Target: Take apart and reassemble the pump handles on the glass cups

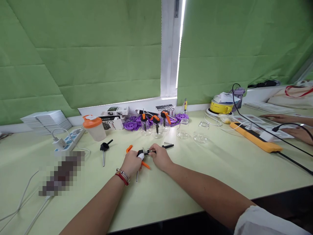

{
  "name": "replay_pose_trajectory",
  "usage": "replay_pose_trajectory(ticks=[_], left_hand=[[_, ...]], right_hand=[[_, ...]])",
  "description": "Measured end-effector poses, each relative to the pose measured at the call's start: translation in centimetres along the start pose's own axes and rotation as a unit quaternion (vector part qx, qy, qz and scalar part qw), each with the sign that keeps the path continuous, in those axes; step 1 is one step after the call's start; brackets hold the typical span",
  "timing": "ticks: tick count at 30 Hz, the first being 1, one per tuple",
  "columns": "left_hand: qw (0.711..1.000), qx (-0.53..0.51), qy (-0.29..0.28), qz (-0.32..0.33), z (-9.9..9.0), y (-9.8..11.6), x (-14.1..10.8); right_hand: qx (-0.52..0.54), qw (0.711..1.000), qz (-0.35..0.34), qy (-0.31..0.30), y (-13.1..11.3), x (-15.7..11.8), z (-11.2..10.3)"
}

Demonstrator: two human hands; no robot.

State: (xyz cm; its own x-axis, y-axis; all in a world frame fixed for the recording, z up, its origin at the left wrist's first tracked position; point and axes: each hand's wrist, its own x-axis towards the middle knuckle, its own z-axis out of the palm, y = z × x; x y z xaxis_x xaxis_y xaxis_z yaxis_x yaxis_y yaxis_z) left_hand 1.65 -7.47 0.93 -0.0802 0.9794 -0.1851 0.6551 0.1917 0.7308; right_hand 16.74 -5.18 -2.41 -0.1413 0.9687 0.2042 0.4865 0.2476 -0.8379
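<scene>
Midway along the desk (220, 176), well back from its near edge, the left hand (130, 163) clenches an orange-handled clamp (144, 156) to steady it while the right hand (160, 156) pinches its black tip, a loose spring (168, 144) just beyond.

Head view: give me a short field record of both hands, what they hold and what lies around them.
left hand: grips a small black and orange tool, bracelets on the wrist
right hand: fingers pinch the tool's black end
loose near the hands: black spring, black tool
behind: orange-lidded cup, purple parts, glass jars
far right: another person's hands
surface: pale green table
</scene>
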Motion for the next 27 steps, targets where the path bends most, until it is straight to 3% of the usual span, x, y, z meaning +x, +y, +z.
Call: replay_pose_trajectory(ticks=[27], left_hand=[[1.0,-0.004,0.003,-0.011,0.04,0.25,-0.14]], right_hand=[[0.004,1.0,0.019,-0.009,-0.05,0.05,0.05]])
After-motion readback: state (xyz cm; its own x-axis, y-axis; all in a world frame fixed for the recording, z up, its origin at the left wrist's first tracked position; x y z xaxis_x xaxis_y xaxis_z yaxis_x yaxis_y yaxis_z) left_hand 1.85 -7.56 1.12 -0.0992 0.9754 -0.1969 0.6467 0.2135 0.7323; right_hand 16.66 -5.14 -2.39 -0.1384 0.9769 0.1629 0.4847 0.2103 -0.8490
